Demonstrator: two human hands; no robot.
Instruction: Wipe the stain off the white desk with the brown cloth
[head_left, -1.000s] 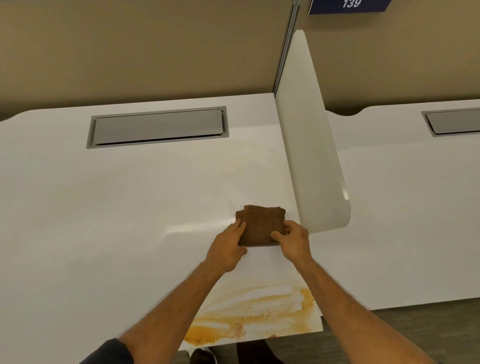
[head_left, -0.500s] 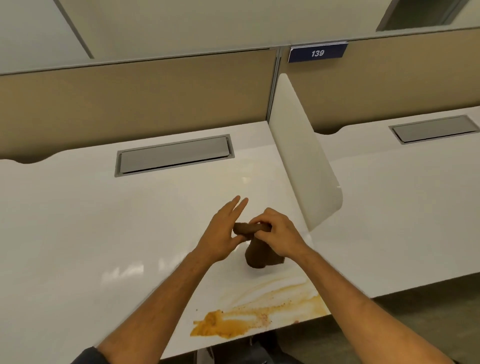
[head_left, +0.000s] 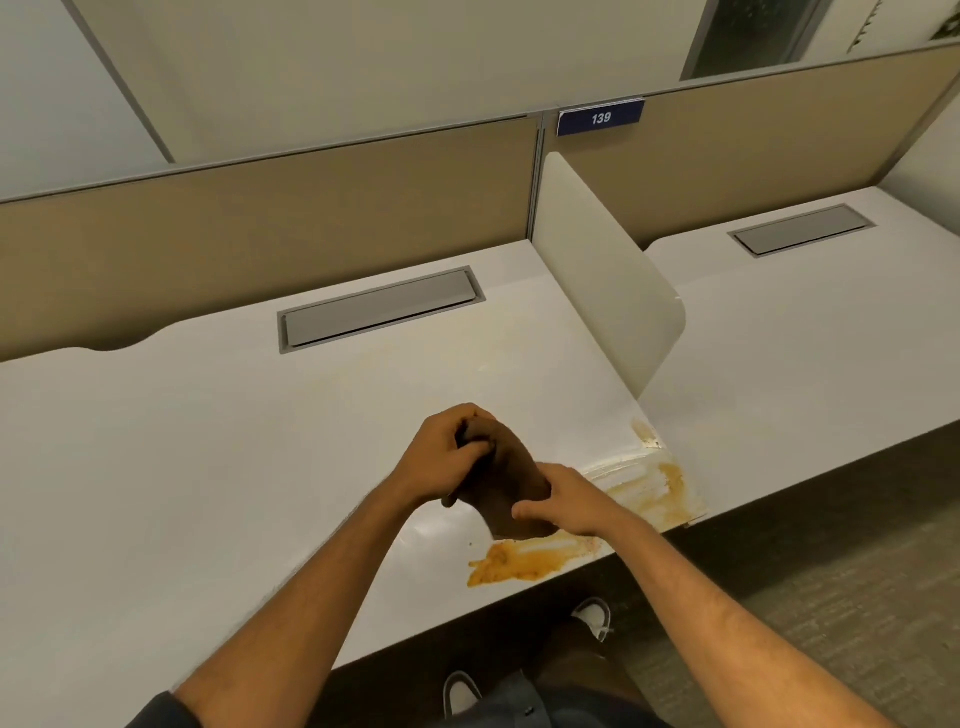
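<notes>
The brown cloth (head_left: 506, 486) hangs bunched just above the white desk (head_left: 208, 457), held between both hands. My left hand (head_left: 447, 457) grips its upper end. My right hand (head_left: 563, 499) pinches its lower right side. An orange-yellow stain (head_left: 524, 564) lies on the desk near the front edge, right below the cloth. More streaks of the stain (head_left: 660, 483) run toward the desk's front right corner. The cloth's lower edge hangs close to the stain; I cannot tell if it touches.
A white divider panel (head_left: 608, 291) stands along the desk's right side. A grey cable hatch (head_left: 379, 309) sits at the back. A second desk (head_left: 805, 353) lies to the right. Tan partition walls (head_left: 260, 234) close the back. My shoes (head_left: 592, 618) show below the edge.
The cloth was lifted off the desk, where it lay folded. Both hands now hold it bunched, nearer the front edge above the stain. My left hand closed on it. The view rose.
</notes>
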